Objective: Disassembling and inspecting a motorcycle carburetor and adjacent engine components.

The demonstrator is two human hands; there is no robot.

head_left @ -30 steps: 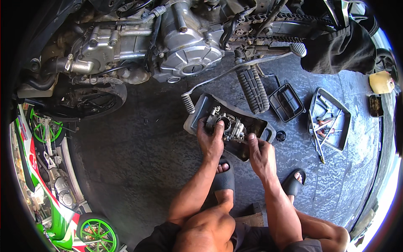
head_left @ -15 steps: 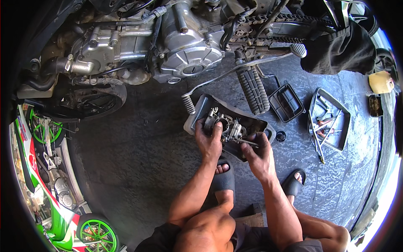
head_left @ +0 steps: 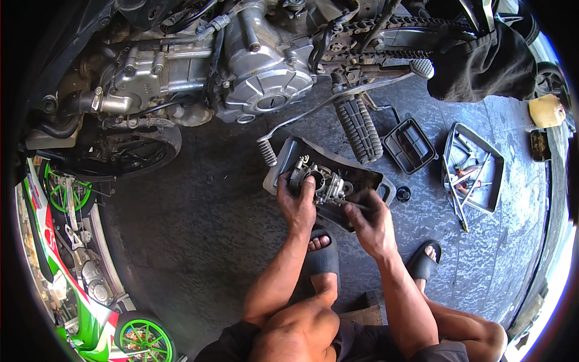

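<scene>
A silver carburetor (head_left: pixel 327 188) is held over a grey tray (head_left: pixel 272 183) by my left hand (head_left: pixel 297 205), its thumb across the round opening and its fingers closed around the side. My right hand (head_left: pixel 371 220) is closed at the carburetor's right end, pinching a slim metal tool that is mostly hidden by the fingers and somewhat blurred. Just above the tray, a rubber-covered pedal (head_left: pixel 267 151) and a ribbed footrest (head_left: pixel 357 128) stick out from the motorcycle. A small black round part (head_left: pixel 403 194) lies on the floor right of the tray.
A motorcycle engine (head_left: pixel 265 72) spans the top. At right are a black divided box (head_left: pixel 409 145), a tray (head_left: pixel 499 181) of hand tools and a yellow container (head_left: pixel 546 111). A green, white and red motorcycle (head_left: pixel 84 320) stands at left. My sandalled feet (head_left: pixel 321 260) rest on the dark floor.
My right thumb has moved down and left along the carburetor's end, and the fingers have curled further around the slim tool. My left hand keeps its grip. The view has shifted slightly.
</scene>
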